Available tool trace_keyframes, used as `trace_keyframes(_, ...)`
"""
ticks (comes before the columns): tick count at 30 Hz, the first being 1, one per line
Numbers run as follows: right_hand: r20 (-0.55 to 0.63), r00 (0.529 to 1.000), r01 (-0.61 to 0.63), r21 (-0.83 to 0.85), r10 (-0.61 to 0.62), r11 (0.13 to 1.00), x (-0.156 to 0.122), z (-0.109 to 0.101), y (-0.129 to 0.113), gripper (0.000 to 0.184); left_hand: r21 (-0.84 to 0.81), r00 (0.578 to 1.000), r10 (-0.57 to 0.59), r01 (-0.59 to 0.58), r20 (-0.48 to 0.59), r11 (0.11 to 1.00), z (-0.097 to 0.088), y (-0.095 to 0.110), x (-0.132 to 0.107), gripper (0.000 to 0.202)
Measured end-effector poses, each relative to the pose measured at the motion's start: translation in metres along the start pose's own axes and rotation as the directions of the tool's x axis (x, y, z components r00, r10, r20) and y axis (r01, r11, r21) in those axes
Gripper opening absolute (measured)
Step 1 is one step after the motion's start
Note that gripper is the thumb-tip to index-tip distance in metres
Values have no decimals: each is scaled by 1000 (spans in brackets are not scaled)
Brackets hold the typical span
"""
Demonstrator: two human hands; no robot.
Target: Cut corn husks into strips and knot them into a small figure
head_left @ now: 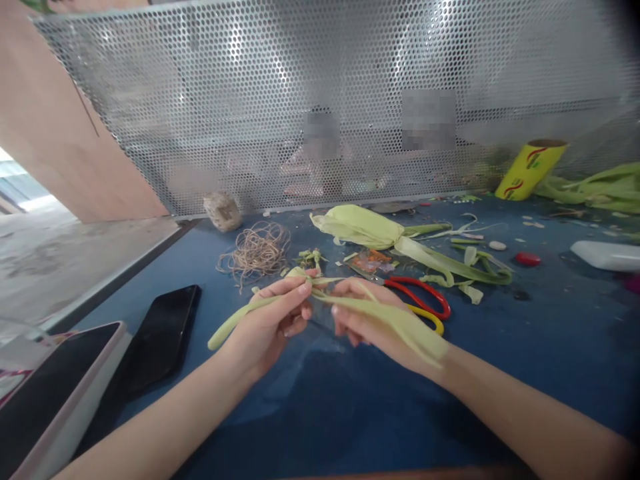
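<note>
Between finger and thumb, my left hand pinches a knotted pale green corn husk piece, whose rolled end sticks out to the left. From that knot, a long corn husk strip runs right across my right hand and hangs over the wrist. The right fingers are curled in around the strip; part of their grip is hidden beneath it. Scissors with red and yellow handles lie just behind the right hand. Farther back rests a bundled corn husk figure with trailing strips.
Tangled twine lies at back left, near a rough stone-like lump. A black phone and a pink-edged device are at left. A yellow tube stands tilted at right. Perforated metal bounds the blue table.
</note>
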State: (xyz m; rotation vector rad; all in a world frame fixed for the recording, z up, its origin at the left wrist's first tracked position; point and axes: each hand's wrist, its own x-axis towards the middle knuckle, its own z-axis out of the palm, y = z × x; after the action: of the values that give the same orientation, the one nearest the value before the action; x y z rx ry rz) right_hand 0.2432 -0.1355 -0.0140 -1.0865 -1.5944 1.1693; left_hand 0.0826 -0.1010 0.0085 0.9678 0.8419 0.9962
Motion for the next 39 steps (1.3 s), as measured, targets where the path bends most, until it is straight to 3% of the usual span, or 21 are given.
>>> trace_keyframes(4,97,995,44,-80,-37,996,1,-1,2,6,23,1000,-5,6,-20,1000,-2,-1,1,21)
trace_keyframes(6,82,995,66,-78,-59,995,3,-8,2,11,49,1000,-17,18,-24,999,-2,-1,0,20)
trace_keyframes(9,-77,997,-8,3,8,1000,7,-20,0,22,105,1000,-27,28,-13,994,-2,-1,-1,18)
trace_keyframes(12,31,997,-70,102,67,992,7,-24,-3,28,137,999,-48,44,23,990,-3,-3,-1,19)
trace_keyframes(15,86,993,-79,11,78,997,5,-20,-7,19,132,996,-72,65,52,989,-4,-4,0,19)
trace_keyframes(21,35,999,18,-193,-12,981,1,-16,-12,16,174,995,-97,91,25,980,-7,-6,3,13)
trace_keyframes(27,4,1000,-16,-283,18,959,-1,-25,-18,18,202,997,-40,26,61,979,-7,-5,2,9)
trace_keyframes(30,-4,1000,-3,-324,2,946,0,-30,-20,19,189,993,-36,14,113,982,-6,-3,1,8)
trace_keyframes(35,-137,979,76,-437,-150,896,5,-27,-21,14,190,966,-112,68,234,979,-2,-3,-5,11)
trace_keyframes(39,-47,987,123,-369,-151,921,8,-17,-21,15,187,950,-155,107,271,977,-1,-7,-7,16)
